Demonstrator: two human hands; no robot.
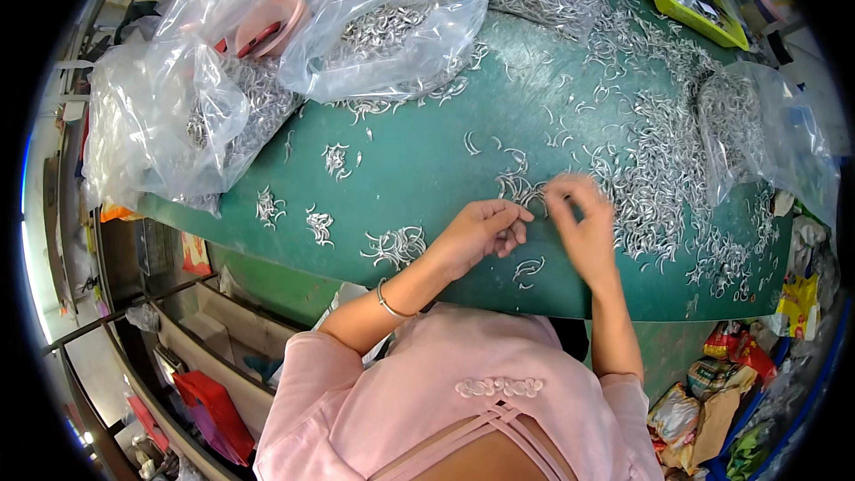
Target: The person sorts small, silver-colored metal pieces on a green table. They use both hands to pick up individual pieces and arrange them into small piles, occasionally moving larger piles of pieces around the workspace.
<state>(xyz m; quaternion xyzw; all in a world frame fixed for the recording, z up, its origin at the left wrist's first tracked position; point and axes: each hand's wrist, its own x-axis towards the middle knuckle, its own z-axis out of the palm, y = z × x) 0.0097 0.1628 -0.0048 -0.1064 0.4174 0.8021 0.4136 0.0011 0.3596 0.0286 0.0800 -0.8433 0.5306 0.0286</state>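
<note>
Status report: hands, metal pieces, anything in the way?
Bare left hand curled, grip unclear; bare right hand blurred near small, curved, silvery metal pieces. Pieces heaped rightward, smaller clusters leftward. Transparent plastic bags beyond both hands, not between.

Left hand [485,233] and right hand [583,218]: one of each, two altogether
Table [419,156]: one
Curved silvery metal pieces [659,160]: hundreds at least, far too many to tally from where I stand
Small clusters [396,247] on the table's left part: four
Clear plastic bags [392,71] with pieces inside: four I can make out; they overlap at the left, so maybe more
Pink bowl [298,9] among the bags: one
Yellow-green basket [681,13]: one
Bangle [385,300]: one
</note>
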